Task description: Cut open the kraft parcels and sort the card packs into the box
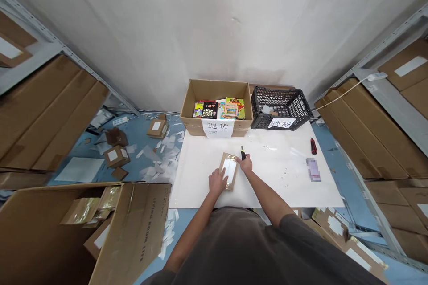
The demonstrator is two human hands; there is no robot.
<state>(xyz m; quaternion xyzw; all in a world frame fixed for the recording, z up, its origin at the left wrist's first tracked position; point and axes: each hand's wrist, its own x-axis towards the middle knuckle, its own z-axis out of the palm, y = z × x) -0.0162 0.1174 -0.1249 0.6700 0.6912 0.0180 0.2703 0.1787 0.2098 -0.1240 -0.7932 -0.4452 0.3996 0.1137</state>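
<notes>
A small taped cardboard parcel (230, 168) with a white label lies on the white table (267, 178) in front of me. My left hand (218, 182) rests on its lower left edge, fingers spread over the label side. At the upper right corner of the parcel, my right hand (245, 163) has its fingers wrapped round a box cutter (243, 152), black with a yellow-green end, that points away from me. The right fingers also touch the parcel's edge. Whether the blade is out I cannot tell.
An open carton (217, 84) of books and a black plastic crate (279, 109) stand along the table's back. A red-black cutter (313, 146) lies at right. A big carton (143, 222) of parcels is at lower left. Shelves with boxes flank both sides; paper scraps (163, 156) litter the floor.
</notes>
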